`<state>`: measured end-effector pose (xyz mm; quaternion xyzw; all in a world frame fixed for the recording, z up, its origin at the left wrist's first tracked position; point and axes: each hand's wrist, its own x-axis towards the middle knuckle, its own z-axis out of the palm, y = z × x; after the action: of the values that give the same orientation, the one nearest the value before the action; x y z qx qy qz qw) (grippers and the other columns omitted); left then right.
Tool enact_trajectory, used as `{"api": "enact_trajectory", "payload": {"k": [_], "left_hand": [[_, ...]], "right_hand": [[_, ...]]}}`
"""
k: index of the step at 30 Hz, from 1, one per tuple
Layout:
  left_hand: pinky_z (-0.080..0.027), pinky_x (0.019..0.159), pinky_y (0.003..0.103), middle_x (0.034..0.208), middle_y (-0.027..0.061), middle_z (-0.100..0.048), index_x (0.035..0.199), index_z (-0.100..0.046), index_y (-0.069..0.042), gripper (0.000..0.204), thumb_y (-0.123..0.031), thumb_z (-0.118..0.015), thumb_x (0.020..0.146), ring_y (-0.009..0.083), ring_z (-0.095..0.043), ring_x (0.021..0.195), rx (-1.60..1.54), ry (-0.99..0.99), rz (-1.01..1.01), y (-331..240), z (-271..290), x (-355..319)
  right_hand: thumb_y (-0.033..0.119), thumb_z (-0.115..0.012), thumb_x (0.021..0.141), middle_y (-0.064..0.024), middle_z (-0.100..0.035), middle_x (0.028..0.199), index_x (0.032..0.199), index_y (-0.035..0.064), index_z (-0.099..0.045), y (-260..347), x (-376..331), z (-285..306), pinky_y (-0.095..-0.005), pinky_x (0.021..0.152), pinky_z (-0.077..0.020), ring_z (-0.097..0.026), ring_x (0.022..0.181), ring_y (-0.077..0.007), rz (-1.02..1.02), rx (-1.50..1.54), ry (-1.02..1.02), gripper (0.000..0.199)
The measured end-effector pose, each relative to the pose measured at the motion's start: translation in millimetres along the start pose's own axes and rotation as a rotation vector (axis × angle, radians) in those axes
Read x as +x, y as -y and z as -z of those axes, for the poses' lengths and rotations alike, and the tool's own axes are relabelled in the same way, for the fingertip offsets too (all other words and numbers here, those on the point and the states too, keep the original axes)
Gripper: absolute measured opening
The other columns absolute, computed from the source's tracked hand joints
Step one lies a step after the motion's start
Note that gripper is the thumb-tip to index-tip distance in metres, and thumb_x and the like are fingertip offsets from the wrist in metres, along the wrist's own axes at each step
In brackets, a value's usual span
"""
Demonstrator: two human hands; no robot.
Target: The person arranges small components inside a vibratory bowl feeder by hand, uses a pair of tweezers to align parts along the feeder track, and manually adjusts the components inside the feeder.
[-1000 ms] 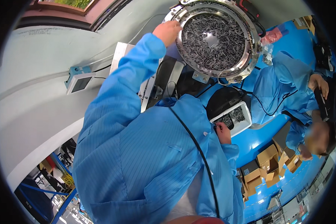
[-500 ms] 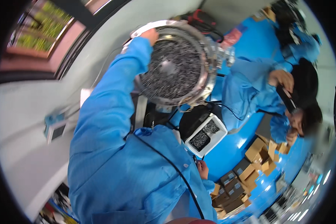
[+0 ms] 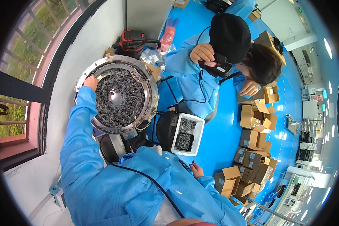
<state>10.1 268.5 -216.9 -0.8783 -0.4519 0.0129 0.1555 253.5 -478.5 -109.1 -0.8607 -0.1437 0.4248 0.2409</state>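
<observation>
My left hand (image 3: 90,82) rests on the rim of the round metal feeder bowl (image 3: 148,84), at its upper left edge. I only see the back of the hand; the fingers curl over the rim, so I cannot tell whether they grip it or just lie on it. The bowl sits against the grey wall under the window and is heaped with small dark metal parts (image 3: 118,98), too fine to make out singly. Its lower edge is partly covered by my own blue sleeve (image 3: 77,128) and by dark gear beneath it.

My right hand (image 3: 196,171) shows low down, just beside the white tray (image 3: 197,137). The fingers are bunched and pinch a thin dark sliver, which I take for one of the small parts, though it is too small to be sure. The tray holds more of the same dark parts and lies on the blue floor, touching a black rounded object (image 3: 165,128) I cannot identify.

Across from me a second person in a blue coat and black cap (image 3: 229,32) bends over, holding a dark handheld device (image 3: 216,67); one hand is at their head, and the fisheye rim warps the rest. Open cardboard boxes (image 3: 252,147) crowd the floor to the right, those further down cut off by the dark rim.
</observation>
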Motion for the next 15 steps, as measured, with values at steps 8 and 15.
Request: {"api": "enact_trajectory", "payload": {"k": [8, 15], "left_hand": [[-0.049, 0.068, 0.04, 0.089, 0.015, -0.056, 0.092, -0.057, -0.005, 0.018, -0.013, -0.046, 0.08, 0.0307, -0.058, 0.078, -0.195, 0.102, -0.295, 1, 94, -55], [-0.048, 0.071, 0.035, 0.11, 0.006, -0.046, 0.109, -0.047, -0.011, 0.045, -0.021, -0.059, 0.067, 0.0252, -0.052, 0.092, -0.304, -0.121, -0.392, -42, 129, -168]], "right_hand": [[0.035, -0.051, 0.083, -0.0106, -0.063, 0.089, 0.1, 0.0073, -0.06, -44, 10, -17, -0.0317, 0.07, -0.0452, -0.058, 0.078, -0.025, 0.056, -0.304, 0.154, 0.033], [0.028, -0.054, 0.082, -0.0129, -0.062, 0.093, 0.102, 0.0034, -0.057, -63, 8, -65, -0.0304, 0.073, -0.0448, -0.057, 0.082, -0.0226, 0.092, -0.199, 0.243, 0.032]]}}
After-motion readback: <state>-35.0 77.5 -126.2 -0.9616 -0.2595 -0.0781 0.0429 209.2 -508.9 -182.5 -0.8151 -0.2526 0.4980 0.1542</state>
